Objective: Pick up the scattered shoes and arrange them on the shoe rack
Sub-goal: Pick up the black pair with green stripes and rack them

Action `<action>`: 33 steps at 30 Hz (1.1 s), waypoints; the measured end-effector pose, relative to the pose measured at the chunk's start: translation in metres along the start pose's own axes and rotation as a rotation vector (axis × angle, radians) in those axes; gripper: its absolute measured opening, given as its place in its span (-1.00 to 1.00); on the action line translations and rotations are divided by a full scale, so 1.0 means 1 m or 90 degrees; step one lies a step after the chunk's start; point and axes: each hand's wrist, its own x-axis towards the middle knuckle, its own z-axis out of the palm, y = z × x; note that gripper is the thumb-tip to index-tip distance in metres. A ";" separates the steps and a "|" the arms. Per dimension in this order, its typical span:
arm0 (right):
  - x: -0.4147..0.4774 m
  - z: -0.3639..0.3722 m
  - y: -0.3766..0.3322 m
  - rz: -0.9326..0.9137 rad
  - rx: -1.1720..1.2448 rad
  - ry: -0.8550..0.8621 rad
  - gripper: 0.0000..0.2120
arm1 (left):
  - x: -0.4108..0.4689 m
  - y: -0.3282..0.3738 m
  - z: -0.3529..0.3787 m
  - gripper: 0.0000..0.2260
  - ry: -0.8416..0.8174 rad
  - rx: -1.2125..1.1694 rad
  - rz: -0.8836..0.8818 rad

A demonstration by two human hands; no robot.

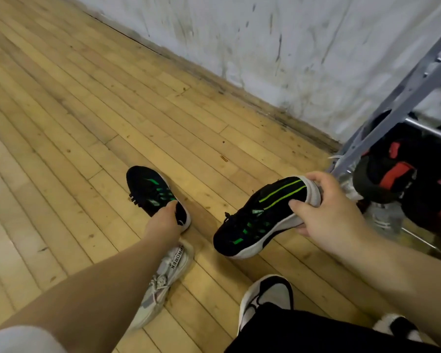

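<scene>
Two black sneakers with green stripes and white soles are in view. One black sneaker (148, 189) lies on the wooden floor, and my left hand (167, 217) reaches into its heel opening, fingers hidden inside. My right hand (323, 202) grips the heel of the second black sneaker (260, 220), held tilted with its toe near the floor. A pale grey-white sneaker (163, 278) lies under my left forearm. The grey metal shoe rack (397, 103) stands at the right against the wall, with black-and-red shoes (392, 179) on its lower shelf.
My own feet in black-and-white shoes (267, 296) are at the bottom centre. A scuffed white wall (265, 42) runs along the back. Bare wooden floor (61, 110) stretches to the left.
</scene>
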 end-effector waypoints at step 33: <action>-0.259 -0.306 0.005 0.089 0.485 0.335 -0.46 | -0.384 0.294 -0.262 -0.87 -0.106 -0.497 0.496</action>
